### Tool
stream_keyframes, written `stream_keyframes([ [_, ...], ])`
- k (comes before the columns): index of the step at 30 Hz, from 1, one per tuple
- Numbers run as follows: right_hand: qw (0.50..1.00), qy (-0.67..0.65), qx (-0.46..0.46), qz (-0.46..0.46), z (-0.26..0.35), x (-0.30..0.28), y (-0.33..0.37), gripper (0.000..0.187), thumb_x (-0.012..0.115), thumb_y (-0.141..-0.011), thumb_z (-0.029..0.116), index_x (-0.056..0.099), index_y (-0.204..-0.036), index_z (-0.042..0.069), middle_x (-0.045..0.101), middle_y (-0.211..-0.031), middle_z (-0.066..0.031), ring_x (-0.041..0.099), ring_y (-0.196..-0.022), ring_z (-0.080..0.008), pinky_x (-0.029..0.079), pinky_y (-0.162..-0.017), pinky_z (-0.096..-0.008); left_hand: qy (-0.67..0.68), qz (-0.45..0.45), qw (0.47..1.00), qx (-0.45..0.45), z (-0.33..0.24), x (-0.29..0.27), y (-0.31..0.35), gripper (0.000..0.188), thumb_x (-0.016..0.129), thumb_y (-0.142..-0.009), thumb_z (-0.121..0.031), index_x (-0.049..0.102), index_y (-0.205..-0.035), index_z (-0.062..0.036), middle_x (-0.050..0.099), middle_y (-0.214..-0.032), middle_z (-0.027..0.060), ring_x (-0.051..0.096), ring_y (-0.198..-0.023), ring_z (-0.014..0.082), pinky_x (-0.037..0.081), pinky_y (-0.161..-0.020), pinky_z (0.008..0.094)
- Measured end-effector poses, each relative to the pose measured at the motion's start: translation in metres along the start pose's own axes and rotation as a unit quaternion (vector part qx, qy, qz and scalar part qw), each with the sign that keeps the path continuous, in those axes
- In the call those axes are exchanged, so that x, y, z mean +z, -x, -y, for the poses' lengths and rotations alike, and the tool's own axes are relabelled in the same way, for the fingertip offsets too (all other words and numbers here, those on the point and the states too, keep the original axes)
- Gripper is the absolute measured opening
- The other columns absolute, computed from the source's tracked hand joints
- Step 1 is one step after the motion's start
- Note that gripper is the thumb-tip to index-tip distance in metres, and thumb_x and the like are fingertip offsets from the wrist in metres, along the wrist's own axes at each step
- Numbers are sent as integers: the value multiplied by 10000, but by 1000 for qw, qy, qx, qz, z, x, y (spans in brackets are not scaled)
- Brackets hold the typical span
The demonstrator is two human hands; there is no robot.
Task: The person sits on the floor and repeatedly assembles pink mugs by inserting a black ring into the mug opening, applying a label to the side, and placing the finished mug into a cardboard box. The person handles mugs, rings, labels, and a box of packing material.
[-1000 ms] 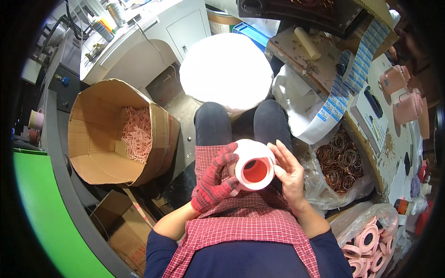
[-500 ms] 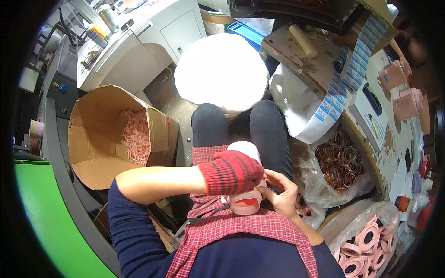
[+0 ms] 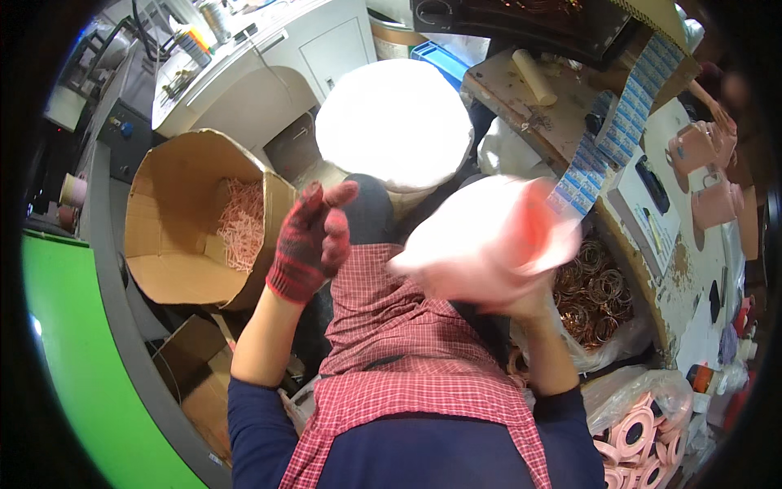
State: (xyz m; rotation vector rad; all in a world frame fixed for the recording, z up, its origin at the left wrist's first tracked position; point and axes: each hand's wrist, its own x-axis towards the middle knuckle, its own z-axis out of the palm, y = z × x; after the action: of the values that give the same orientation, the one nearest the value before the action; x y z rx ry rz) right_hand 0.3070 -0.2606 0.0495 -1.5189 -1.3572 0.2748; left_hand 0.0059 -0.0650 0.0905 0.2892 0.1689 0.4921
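My left hand (image 3: 314, 244), in a red and black striped knit glove, is raised above my left thigh. Its fingers are partly bent and apart, with nothing visible in them. My right hand (image 3: 533, 300), bare, grips a pale pink hollow plastic body (image 3: 464, 236) from beneath. That piece is smeared by motion and lies tilted above my right thigh, its wide mouth toward the right. Most of my right hand's fingers are hidden under it. A red checked apron (image 3: 399, 318) covers my lap.
An open cardboard box (image 3: 175, 187) with thin pink strips stands left. Ahead is a bright white round-topped container (image 3: 395, 122). On the right are copper-coloured rings (image 3: 590, 297), a plastic bag of pink rings (image 3: 635, 432), and a worn table (image 3: 692, 261) bearing pink pitcher-like pieces (image 3: 715, 204).
My gloved left hand has let go of the pink body and drawn back to the left. My right hand has lifted the body and swung its mouth to the right.
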Motion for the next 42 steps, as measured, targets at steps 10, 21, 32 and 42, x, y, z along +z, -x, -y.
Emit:
stream_keyframes([
  [10,859,367,271,-232,-169,-329,32,734,794,-811,210,480,-1459,65,464,-1528,-180,450,-1402,-362,361,-1168,-475,-322,-534,642,446,-127,-194,225,396,640,-965,-61,539,-1348,-42,675,-1049,124,655,-850,197,541,-657,295],
  [21,815,518,199,-167,-235,-364,-56,467,664,-938,138,569,-1386,49,527,-1485,-146,511,-1350,-304,421,-1127,-420,-443,-835,65,-319,151,-183,575,694,683,-838,-545,580,-1382,-126,488,-1508,183,356,-1442,432,415,-1070,618],
  [32,977,102,-164,90,-48,21,-120,252,551,-997,4,724,-1179,36,640,-1372,-129,600,-1275,-252,500,-1072,-389,-328,-751,166,-549,307,-138,530,671,591,-907,-596,495,-1472,-248,363,-1552,95,297,-1437,394,425,-943,771],
  [42,913,-69,-227,331,74,164,-56,73,736,-836,-70,701,-891,-37,718,-1174,-120,744,-941,-199,620,-755,-312,-350,-762,198,-508,253,-168,619,402,574,-974,-357,693,-1313,-176,657,-1365,118,625,-1263,313,561,-921,539],
])
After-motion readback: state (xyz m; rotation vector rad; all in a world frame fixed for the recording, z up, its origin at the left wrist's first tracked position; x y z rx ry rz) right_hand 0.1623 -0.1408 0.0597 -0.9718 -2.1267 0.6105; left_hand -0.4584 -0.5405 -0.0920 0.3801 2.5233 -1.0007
